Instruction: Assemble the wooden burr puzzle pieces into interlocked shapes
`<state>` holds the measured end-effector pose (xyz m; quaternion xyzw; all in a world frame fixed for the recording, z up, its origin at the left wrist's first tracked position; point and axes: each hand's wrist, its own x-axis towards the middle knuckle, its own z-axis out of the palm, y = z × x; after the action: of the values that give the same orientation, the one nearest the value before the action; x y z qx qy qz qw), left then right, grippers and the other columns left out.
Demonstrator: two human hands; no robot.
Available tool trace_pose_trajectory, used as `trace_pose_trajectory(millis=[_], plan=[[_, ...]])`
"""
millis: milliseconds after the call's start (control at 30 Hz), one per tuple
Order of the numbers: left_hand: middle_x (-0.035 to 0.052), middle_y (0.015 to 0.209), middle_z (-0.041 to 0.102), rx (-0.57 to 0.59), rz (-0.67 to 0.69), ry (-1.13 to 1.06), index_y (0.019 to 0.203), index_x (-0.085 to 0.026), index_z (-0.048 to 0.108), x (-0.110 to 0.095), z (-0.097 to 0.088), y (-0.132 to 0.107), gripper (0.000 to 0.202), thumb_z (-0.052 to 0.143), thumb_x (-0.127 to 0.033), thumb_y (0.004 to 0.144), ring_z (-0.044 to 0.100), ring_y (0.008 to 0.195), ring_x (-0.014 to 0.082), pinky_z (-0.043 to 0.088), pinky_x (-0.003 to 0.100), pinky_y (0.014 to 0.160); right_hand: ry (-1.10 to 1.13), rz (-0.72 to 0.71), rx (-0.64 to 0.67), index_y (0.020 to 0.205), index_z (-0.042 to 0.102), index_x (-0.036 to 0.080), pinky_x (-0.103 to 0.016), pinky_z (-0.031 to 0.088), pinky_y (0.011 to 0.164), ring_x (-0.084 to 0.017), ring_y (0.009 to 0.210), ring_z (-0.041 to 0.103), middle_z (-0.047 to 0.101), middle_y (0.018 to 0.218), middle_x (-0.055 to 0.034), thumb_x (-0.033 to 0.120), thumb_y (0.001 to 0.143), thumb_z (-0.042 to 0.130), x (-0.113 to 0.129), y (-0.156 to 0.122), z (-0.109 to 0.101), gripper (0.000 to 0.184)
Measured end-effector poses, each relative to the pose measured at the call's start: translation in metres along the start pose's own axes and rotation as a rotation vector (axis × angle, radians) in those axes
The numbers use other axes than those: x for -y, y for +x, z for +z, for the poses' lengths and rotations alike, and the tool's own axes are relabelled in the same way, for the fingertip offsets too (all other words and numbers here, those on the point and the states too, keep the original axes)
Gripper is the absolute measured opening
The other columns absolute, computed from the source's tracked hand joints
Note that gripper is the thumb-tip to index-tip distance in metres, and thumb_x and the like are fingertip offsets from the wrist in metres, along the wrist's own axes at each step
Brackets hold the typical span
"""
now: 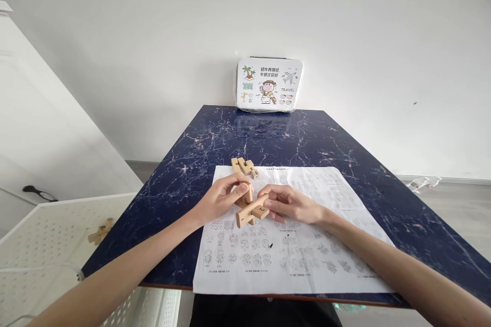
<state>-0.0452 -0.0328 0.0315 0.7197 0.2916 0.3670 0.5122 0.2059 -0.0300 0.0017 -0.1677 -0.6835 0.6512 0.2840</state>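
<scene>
Both hands grip a small cluster of crossed wooden puzzle pieces (pixel 245 216) above a printed sheet. My left hand (pixel 219 196) pinches an upright piece from the left, thumb in front. From the right, my right hand (pixel 289 203) has its fingers closed on the end of a slanted piece. Dark numerals show on two of the piece ends. Just beyond my left hand, several loose wooden puzzle pieces (pixel 242 165) lie together at the sheet's top edge. Part of the cluster is hidden behind my fingers.
The white instruction sheet (pixel 245 278) with line drawings covers the near part of the blue marbled table (pixel 264 138). A white cartoon-printed case (pixel 269 84) stands against the wall. At left, a white perforated basket (pixel 65 219) contains another wooden puzzle (pixel 100 232).
</scene>
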Motion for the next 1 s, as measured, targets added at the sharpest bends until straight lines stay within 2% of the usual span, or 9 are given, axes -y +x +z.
trace_pose_trajectory(millis=[567,767,1000], plan=[[0.0028,0.082,0.068,0.037,-0.007,0.022,0.100,-0.018,0.066,0.0017,-0.0021,-0.0002,0.034,0.058,-0.050,0.105,0.066,0.075,0.0146,0.055,0.025,0.069,-0.034,0.022,0.032,0.118,0.065,0.017,-0.022,0.041,0.049,-0.007,0.052,0.048,0.060,0.075,0.0029,0.039,0.107,0.060,0.0046,-0.0014,-0.0005,0.025],[0.0009,0.078,0.065,0.045,-0.013,-0.035,0.100,-0.017,0.065,0.0025,-0.0008,-0.0006,0.033,0.057,-0.048,0.106,0.056,0.064,0.0111,0.046,0.023,0.060,-0.035,0.031,0.052,0.117,0.065,0.017,-0.022,0.040,0.049,-0.007,0.052,0.048,0.062,0.078,0.0020,0.038,0.108,0.059,0.0034,-0.0018,-0.0011,0.024],[0.0018,0.081,0.065,0.063,-0.011,-0.055,0.099,-0.017,0.065,0.0001,0.0007,-0.0005,0.032,0.059,-0.047,0.105,0.055,0.064,0.0111,0.046,0.024,0.061,-0.061,0.071,-0.006,0.114,0.062,0.016,-0.022,0.040,0.050,-0.007,0.053,0.049,0.061,0.077,0.0022,0.043,0.107,0.060,0.0027,-0.0019,0.0013,0.028]])
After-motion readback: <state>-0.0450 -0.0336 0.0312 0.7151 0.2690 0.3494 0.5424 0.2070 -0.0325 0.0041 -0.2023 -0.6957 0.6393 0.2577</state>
